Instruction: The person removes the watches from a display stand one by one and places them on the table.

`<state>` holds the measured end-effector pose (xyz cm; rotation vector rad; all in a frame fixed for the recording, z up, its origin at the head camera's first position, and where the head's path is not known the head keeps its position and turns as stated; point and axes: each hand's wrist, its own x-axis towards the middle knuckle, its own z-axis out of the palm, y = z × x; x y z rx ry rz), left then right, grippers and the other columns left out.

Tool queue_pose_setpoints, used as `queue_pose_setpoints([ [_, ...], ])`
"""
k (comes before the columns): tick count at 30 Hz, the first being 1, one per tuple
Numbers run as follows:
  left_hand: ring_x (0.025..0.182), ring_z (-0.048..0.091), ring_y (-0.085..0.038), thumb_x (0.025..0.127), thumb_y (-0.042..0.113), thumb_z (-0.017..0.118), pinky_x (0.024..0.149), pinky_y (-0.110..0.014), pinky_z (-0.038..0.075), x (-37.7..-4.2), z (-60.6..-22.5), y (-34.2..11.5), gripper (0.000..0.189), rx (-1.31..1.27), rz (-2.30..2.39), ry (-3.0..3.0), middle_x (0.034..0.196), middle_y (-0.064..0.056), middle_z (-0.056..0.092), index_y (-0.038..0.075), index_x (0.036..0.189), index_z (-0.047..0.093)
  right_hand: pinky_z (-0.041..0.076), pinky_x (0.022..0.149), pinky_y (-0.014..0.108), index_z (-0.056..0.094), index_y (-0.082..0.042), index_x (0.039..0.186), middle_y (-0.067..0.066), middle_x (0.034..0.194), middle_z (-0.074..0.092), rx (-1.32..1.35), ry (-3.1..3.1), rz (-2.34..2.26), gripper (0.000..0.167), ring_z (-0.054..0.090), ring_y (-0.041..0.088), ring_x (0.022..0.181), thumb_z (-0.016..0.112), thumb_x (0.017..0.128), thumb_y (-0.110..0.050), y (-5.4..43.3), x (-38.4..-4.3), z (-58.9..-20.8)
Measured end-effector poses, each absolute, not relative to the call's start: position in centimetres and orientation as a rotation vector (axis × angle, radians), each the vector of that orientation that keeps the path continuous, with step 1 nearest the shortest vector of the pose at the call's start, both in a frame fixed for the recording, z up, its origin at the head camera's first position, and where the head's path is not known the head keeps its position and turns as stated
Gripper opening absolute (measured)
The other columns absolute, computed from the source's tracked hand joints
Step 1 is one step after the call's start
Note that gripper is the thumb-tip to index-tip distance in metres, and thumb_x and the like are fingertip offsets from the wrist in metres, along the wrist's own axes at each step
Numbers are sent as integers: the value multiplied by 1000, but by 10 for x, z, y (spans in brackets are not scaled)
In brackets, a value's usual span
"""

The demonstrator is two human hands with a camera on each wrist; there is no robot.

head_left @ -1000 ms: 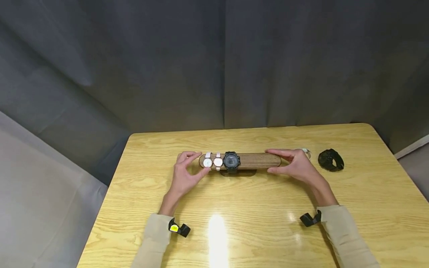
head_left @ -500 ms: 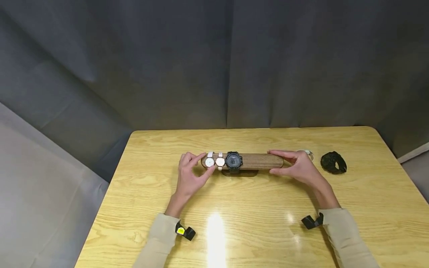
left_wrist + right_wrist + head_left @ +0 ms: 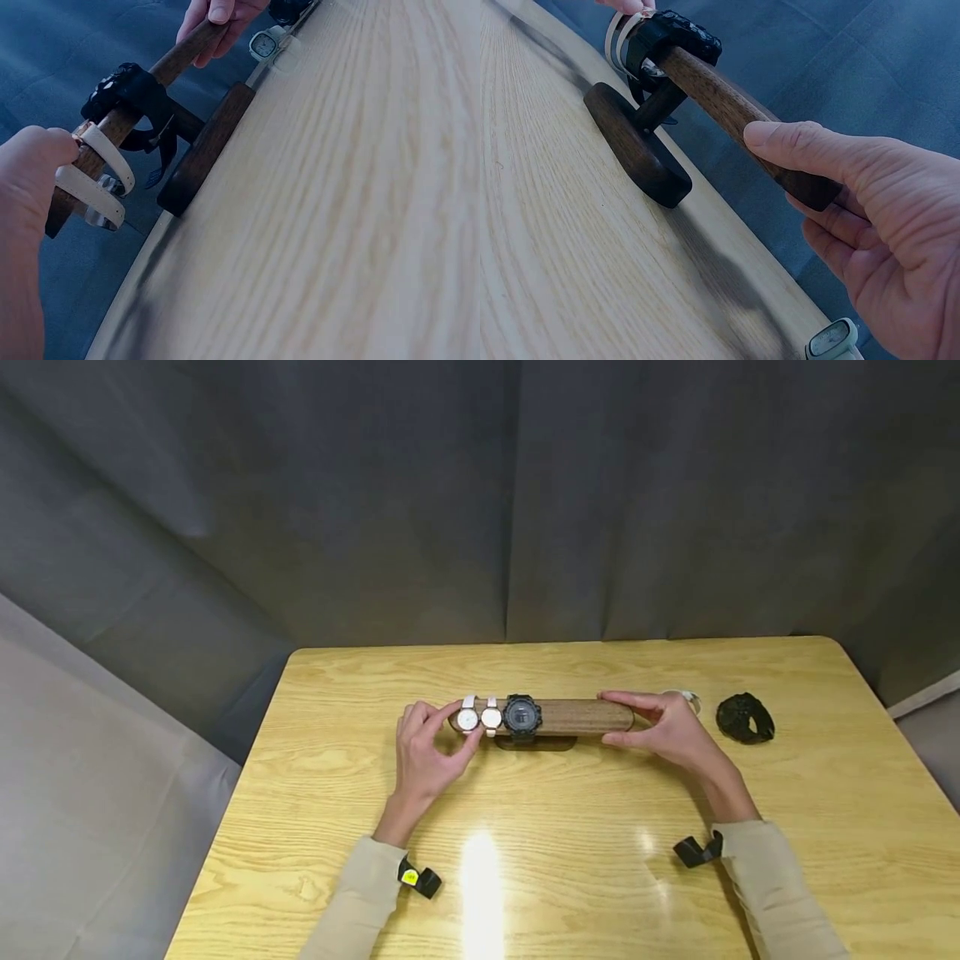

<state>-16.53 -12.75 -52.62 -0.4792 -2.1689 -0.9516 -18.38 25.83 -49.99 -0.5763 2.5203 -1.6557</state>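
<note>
A wooden watch stand point(image 3: 585, 717) stands on the table, its bar raised on a short post above an oblong base point(image 3: 637, 146). Toward the bar's left end sit two small white-strapped watches, one at the end point(image 3: 467, 719) and one beside it point(image 3: 491, 717). A chunky black watch point(image 3: 522, 715) adjoins them; its loose strap end hangs below in the left wrist view. My left hand point(image 3: 426, 760) grips the bar's left end between thumb and fingers, the thumb beside the white straps. My right hand point(image 3: 671, 727) holds the bare right end, thumb on the near side, fingers behind.
A white watch point(image 3: 264, 45) lies behind my right hand, partly hidden in the head view. Farther right on the table point(image 3: 570, 852) lies a black watch point(image 3: 745, 718). A dark curtain point(image 3: 390, 527) hangs along the table's back edge.
My left hand has shifted slightly right along the bar, its thumb now nearer the second white-strapped watch. The right hand keeps its hold, and the head view has moved a little.
</note>
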Motion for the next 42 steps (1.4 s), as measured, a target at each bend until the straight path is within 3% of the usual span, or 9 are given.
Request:
queue_pose_setpoints([
  [16,71,52,-29,78,25,88,71,-32,39,-162,-523,-122,35,-459,-1043,-2087,74,-11,58,4,104,79,47,101,11,73,-16,133,6,132,72,-514,2516,-1664,55,58,-1,129,92,81,-14,257,-181,-493],
  [26,73,51,-22,79,23,86,70,-32,43,-157,-518,-121,30,-409,-1067,-2115,72,-12,58,1,97,77,48,101,12,73,-20,134,2,134,72,-526,2511,-1650,57,57,1,132,92,81,-19,259,-180,-495],
  [34,72,50,-22,77,21,85,69,-31,43,-159,-514,-126,27,-389,-1079,-2105,71,-13,57,1,91,75,51,91,15,72,-21,135,1,135,71,-517,2522,-1633,57,56,2,133,92,81,-20,258,-180,-493],
  [42,72,48,-22,76,20,85,65,-30,43,-160,-513,-134,26,-377,-1095,-2133,71,-14,53,0,88,73,49,99,12,71,-18,136,5,136,70,-534,2521,-1625,55,56,5,134,90,84,-17,258,-178,-491],
])
